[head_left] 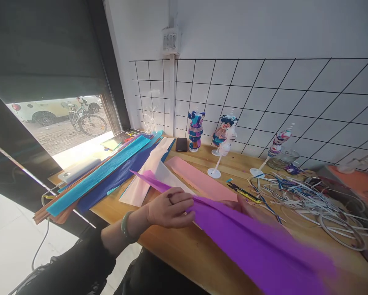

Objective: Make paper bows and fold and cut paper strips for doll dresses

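My left hand (170,207) is closed on a long sheet of purple crepe paper (248,239), pinching its upper edge; a ring and a green bangle show on that arm. The purple sheet runs from the table's middle toward the lower right, blurred there. My right hand (252,209) lies mostly hidden behind the purple sheet; only part of it shows and its fingers cannot be made out. Under the purple sheet lie a pink sheet (199,179) and a white sheet (149,174).
Long rolls of teal (100,176) and dark blue paper (116,180) lie at the table's left. A phone (181,144), several small paper dolls on stands (223,147), a yellow utility knife (245,193) and a tangle of white strips (313,200) occupy the wooden table (184,246).
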Tool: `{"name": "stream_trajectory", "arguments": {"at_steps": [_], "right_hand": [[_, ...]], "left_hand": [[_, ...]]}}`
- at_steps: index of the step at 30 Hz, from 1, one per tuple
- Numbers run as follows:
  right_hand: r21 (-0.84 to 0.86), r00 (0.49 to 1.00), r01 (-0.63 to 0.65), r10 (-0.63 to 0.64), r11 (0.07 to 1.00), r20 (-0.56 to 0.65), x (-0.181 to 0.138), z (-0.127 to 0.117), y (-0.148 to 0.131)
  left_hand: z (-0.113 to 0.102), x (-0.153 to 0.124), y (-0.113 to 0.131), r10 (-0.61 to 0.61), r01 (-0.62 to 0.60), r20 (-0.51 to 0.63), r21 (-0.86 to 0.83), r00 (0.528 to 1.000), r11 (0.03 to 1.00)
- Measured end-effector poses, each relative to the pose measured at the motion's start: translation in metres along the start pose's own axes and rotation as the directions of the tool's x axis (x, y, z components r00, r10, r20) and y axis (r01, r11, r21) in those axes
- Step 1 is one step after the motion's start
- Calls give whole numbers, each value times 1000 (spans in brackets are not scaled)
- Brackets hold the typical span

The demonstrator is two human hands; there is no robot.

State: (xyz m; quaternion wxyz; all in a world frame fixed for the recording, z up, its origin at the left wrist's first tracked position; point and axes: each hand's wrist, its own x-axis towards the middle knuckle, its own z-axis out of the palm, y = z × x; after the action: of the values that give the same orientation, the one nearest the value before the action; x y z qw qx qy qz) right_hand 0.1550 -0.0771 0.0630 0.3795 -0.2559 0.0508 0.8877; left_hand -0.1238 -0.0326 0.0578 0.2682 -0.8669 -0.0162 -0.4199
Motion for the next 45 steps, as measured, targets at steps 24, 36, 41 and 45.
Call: {"name": "stream_trajectory", "arguments": {"at_steps": [24,36,41,45], "right_hand": [[-909,816,-133,-565,-394,125,-40,-61,28],[-709,703,-114,-561,-696,438,-41,-72,26],[-576,660,-185,-535,-796,527,-29,-65,24],[-495,614,-230,-519,-838,595,-28,-65,10]], "left_hand": [[56,27,16,-106,445,707,-313,699,839],[89,-52,-78,-867,811,493,477,74,340],[86,-69,-86,-885,823,466,499,10,272],[90,-66,-84,-858,822,496,428,133,375]]}}
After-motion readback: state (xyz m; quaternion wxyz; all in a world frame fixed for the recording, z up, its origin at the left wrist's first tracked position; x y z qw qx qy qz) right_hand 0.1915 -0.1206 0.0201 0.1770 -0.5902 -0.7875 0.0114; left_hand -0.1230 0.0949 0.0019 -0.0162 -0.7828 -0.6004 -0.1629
